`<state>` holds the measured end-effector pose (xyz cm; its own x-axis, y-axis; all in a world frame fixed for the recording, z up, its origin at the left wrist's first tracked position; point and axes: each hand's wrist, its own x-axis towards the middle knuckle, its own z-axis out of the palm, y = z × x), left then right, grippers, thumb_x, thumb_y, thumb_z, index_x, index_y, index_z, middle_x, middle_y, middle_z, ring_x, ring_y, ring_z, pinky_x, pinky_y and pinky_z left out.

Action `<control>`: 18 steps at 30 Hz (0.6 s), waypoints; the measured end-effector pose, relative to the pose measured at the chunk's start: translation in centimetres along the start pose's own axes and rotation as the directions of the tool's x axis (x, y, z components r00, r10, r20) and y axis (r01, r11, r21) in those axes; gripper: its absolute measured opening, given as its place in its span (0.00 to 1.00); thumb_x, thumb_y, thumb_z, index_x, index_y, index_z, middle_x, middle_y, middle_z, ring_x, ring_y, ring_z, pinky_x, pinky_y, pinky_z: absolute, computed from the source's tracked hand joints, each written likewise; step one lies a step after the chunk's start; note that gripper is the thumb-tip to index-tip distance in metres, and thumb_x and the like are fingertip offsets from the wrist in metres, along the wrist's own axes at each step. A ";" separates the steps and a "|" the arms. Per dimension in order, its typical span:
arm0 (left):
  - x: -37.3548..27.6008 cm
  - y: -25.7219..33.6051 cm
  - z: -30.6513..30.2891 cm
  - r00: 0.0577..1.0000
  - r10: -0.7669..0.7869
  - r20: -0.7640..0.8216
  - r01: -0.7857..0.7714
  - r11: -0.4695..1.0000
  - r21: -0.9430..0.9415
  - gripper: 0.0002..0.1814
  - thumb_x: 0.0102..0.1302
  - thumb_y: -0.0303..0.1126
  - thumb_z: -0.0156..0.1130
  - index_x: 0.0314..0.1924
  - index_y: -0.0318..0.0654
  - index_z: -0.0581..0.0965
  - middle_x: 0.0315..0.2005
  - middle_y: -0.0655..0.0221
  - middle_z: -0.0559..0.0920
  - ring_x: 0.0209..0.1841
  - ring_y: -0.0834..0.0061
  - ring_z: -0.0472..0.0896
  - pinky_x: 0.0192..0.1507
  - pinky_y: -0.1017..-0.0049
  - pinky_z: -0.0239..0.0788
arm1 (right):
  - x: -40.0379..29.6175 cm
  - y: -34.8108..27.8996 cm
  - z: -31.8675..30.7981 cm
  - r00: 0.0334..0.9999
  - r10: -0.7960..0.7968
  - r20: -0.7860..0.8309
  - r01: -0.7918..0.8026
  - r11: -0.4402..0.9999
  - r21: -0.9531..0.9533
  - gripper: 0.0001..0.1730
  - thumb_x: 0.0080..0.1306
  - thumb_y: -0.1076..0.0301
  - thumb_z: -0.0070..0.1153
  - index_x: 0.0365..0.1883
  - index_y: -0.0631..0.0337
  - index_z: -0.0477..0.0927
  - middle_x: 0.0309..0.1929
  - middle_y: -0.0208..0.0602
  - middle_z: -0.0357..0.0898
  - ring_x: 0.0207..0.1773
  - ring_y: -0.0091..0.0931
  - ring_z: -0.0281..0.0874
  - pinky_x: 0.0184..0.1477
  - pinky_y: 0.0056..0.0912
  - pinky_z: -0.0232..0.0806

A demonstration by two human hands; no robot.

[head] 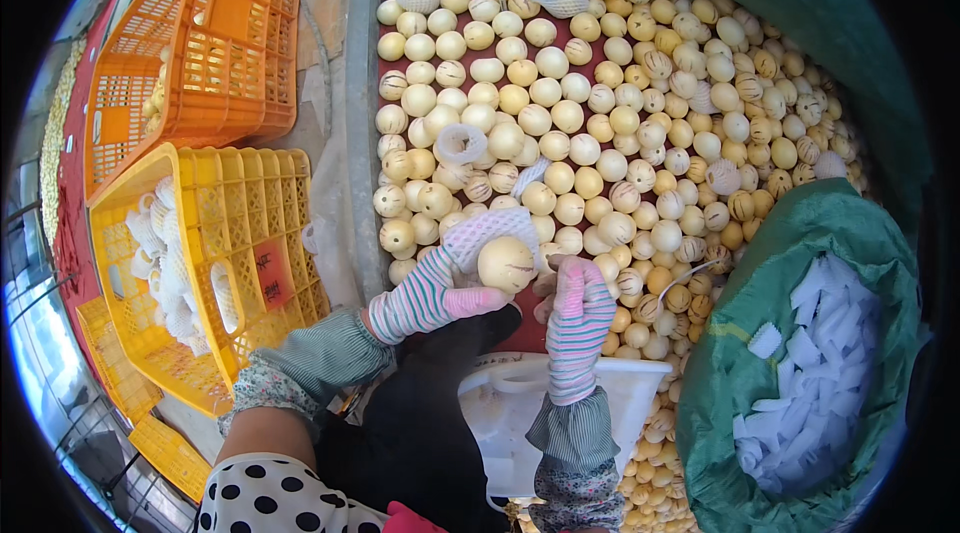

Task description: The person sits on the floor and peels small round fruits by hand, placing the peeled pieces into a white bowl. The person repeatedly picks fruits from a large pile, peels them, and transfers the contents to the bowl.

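My left hand [420, 299], in a striped knit glove, holds a pale yellow pepino melon [505, 264] with the thumb along its lower side. A white-and-pink foam net sleeve [491, 227] lies behind the melon at the same hand, seemingly over its fingers, which are hidden. Close to the melon's right side is my right hand [579, 304], gloved alike with bare fingertips. Its fingers are curled, and whether they pinch anything is unclear. Beneath both hands spread many loose pepino melons [553, 61], some streaked purple. A rolled foam net [460, 143] rests on them.
On the left stand a yellow crate [259, 233] of foam-netted pieces and an orange crate [240, 45] holding melons. A green woven sack [705, 398] full of white foam nets [814, 383] is on the right. A white plastic tub [637, 390] sits below my right hand.
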<state>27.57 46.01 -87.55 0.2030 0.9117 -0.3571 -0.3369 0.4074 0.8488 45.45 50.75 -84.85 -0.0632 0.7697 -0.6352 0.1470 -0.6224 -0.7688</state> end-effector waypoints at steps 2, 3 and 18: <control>-0.6 0.7 0.5 0.972 -0.159 0.175 0.211 0.917 -0.338 0.50 0.51 0.54 0.71 0.66 0.35 0.59 0.49 0.59 0.76 0.38 0.72 0.83 0.34 0.75 0.79 | -0.3 0.0 -1.0 0.986 0.050 0.159 -0.063 0.995 0.078 0.21 0.68 0.54 0.52 0.48 0.65 0.75 0.38 0.36 0.78 0.34 0.23 0.76 0.35 0.27 0.70; -0.8 1.1 0.8 0.934 -0.229 0.274 0.314 0.891 -0.328 0.54 0.47 0.62 0.69 0.65 0.32 0.61 0.44 0.58 0.79 0.37 0.69 0.83 0.34 0.73 0.79 | -0.6 0.0 -1.2 0.956 0.071 0.283 -0.118 0.981 0.152 0.24 0.68 0.52 0.52 0.50 0.65 0.74 0.41 0.37 0.78 0.38 0.23 0.77 0.39 0.26 0.70; 2.1 1.9 8.3 0.940 -0.260 0.221 0.165 0.913 0.372 0.42 0.48 0.39 0.75 0.62 0.38 0.66 0.45 0.65 0.78 0.45 0.71 0.80 0.50 0.71 0.72 | -9.1 -0.2 -6.4 0.873 -0.475 -0.113 0.376 0.802 -0.465 0.13 0.57 0.75 0.62 0.34 0.58 0.69 0.28 0.36 0.72 0.23 0.23 0.68 0.26 0.25 0.64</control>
<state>34.94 48.28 -83.43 0.4814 0.7399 -0.4699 0.0677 0.5032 0.8615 52.27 44.78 -78.50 -0.0133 0.9834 -0.1810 0.5531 -0.1436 -0.8206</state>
